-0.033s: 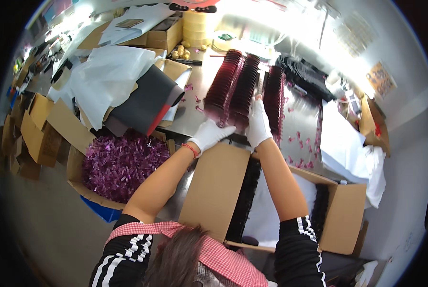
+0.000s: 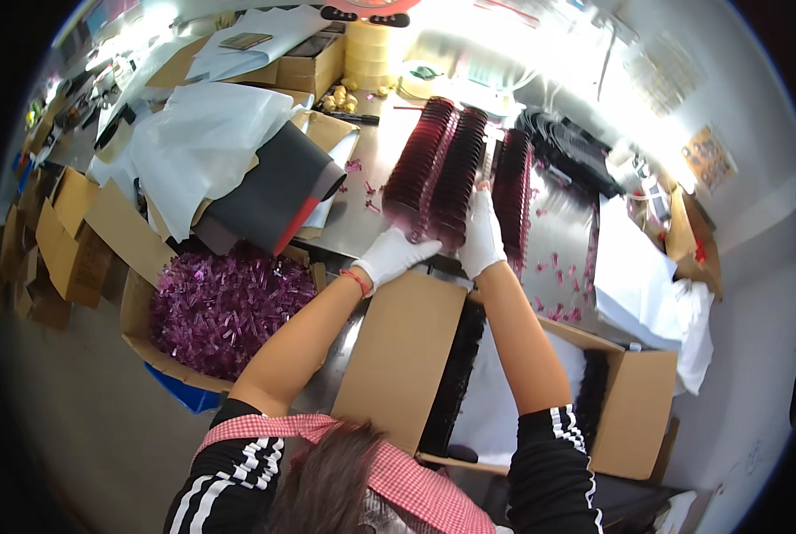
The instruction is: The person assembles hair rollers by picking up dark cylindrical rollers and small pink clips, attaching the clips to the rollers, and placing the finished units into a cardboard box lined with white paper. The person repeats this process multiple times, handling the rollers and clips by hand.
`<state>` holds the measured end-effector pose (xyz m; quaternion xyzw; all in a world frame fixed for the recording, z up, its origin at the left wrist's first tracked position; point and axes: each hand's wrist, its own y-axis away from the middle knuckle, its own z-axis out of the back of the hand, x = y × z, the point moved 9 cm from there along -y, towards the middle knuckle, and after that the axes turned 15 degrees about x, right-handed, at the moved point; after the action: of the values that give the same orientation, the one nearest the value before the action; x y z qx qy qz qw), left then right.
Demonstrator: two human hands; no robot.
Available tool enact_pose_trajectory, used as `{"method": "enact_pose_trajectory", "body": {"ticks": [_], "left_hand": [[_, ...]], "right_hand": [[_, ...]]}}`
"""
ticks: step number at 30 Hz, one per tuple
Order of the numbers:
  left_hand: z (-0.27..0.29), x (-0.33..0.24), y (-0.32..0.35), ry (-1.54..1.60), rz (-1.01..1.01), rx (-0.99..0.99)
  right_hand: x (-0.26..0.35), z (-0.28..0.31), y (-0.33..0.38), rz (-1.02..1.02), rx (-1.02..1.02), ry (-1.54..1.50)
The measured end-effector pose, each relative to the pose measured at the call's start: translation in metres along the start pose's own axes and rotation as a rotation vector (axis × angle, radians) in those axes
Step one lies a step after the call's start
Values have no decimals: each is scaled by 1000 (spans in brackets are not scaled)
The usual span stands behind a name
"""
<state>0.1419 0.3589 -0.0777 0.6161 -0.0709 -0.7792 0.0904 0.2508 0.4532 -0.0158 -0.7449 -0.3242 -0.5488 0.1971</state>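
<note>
Two side-by-side rows of thin, glossy dark red plastic pieces, a left row (image 2: 418, 165) and a middle row (image 2: 457, 173), stand closely stacked on the metal table. My left hand (image 2: 393, 256), in a white glove, grips their near end, its thumb pointing right; its other fingers are partly hidden. My right hand (image 2: 482, 238), gloved with bare fingertips, presses along the middle row's right side, fingers pointing away from me. Right of that hand stands a third dark red row (image 2: 512, 182). A narrow pale strip (image 2: 487, 158) lies in the gap beyond my right fingertips.
An open carton (image 2: 634, 400) with dark contents and a white sheet stands below my forearms. Left of it, a box holds purple plastic clips (image 2: 229, 307). Loose purple clips (image 2: 563, 311) litter the table's right side. Black stacked pieces (image 2: 563, 147) and yellow tape rolls (image 2: 369, 55) sit farther back.
The whole view has shifted very slightly. My hands keep the same hold on the red rows.
</note>
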Motion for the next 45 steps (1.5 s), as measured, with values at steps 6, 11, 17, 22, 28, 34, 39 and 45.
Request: {"method": "enact_pose_trajectory", "body": {"ticks": [6,11,17,22,28,34,39,45], "left_hand": [[-4,-25,5,-344,-22,89],[-6,-35,20,-772,-430,-195],[-13,-39,17,-757,-417,-170],[-19,-47,24,-1004,-494,-221],[-2,-60,29,-804,-333,-424],[14,-44,21,-338,-187,-383],[13,-45,25,-333,-267,-382],[13,-41,22,-298,-317,-460]], "right_hand": [[-2,23,-38,97,-202,33],[25,-1,-61,321,-337,346],[41,-3,-71,231,-563,674],[52,-18,-80,160,-573,883],[60,-12,-89,212,-484,842],[52,0,-115,243,-547,948],[56,-5,-137,221,-513,908],[62,-3,-157,248,-482,993]]}}
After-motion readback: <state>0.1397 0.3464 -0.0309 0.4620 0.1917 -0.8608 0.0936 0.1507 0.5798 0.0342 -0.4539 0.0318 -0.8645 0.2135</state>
